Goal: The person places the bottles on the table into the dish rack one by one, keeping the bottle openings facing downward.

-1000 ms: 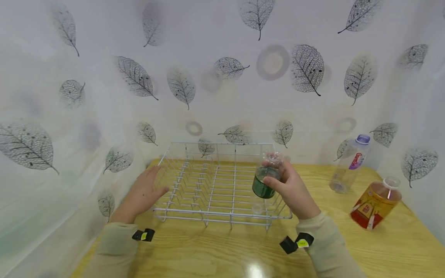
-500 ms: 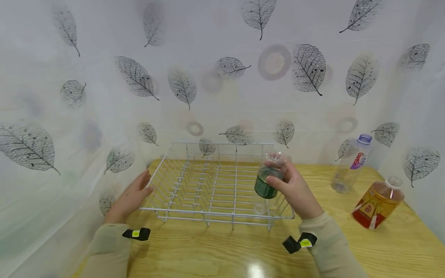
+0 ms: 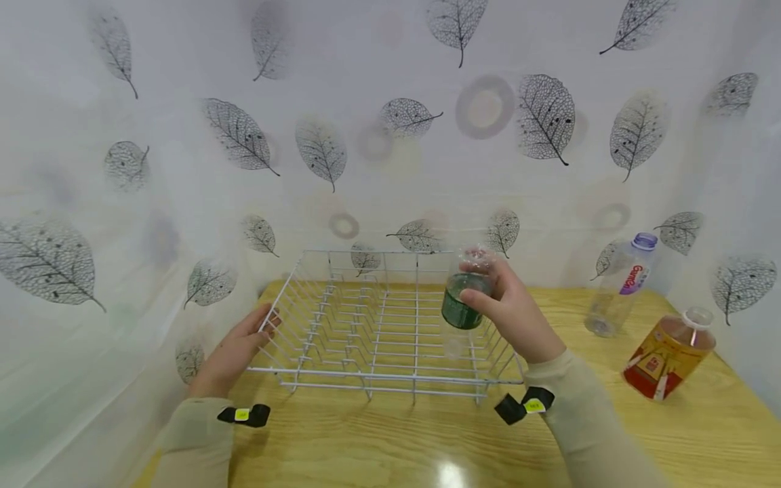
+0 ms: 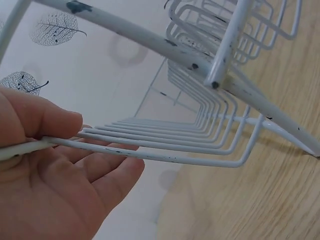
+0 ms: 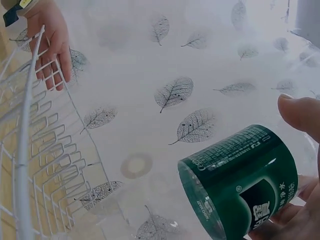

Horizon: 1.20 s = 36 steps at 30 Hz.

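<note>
Take the white wire rack (image 3: 390,375) as the clock in the head view. Left hand (image 3: 234,349) sits around 9 o'clock, and its grip is pinching the rack's outer wire: left wrist view has the thumb over the wire, fingers under it. Wires are kinda beat up btw, lots of dark marks on them.

Right hand (image 3: 509,308) has its grip wrapped around a clear bottle with a green label (image 3: 465,301), thumb on 1 side and fingers on the other. That bottle's tilted, held over the rack's 2-to-3 o'clock part. Can't tell if its lower end touches any wires.

Off the rack there are 2 more bottles standing on the wood-look desk (image 3: 342,440). The purple-necked bottle (image 3: 619,288) is between 2 and 3 o'clock, near the back, and the red-and-yellow-label bottle (image 3: 665,359) is just past 3, closer to the person. They're near each other but not touching. Around 12 there's a whitish leaf-print sheet (image 3: 378,196). Both sleeves (image 3: 201,427) are pale, each with a black strap (image 3: 526,404) near the wrist.
</note>
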Tool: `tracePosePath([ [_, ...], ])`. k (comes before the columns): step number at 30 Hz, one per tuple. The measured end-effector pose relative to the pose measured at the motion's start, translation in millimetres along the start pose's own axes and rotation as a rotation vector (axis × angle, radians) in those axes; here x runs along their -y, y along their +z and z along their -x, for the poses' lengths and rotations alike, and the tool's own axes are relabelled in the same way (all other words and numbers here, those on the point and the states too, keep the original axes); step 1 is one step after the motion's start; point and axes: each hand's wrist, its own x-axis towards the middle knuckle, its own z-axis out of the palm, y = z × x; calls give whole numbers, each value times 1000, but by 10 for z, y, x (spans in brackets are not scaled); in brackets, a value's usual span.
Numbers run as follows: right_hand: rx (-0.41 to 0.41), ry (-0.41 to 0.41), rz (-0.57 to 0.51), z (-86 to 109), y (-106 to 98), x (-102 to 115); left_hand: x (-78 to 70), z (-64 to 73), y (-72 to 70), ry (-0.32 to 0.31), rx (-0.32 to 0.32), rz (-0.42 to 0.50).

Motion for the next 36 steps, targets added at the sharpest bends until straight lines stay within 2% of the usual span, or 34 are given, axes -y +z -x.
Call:
tracePosePath([
  [7,-10,15,113,-374,85,133,23,3,11,29,-9,25],
  [11,-34,21,153,-657,155,110,4,19,7,22,-13,-8],
  [19,-61,82,140,-1156,250,-179,-27,47,26,41,2,-49],
  [28,-83,176,138,-1469,408,-471,26,11,20,39,-6,-42],
  [36,-123,209,143,-1664,551,-689,18,0,25,37,-15,-55],
])
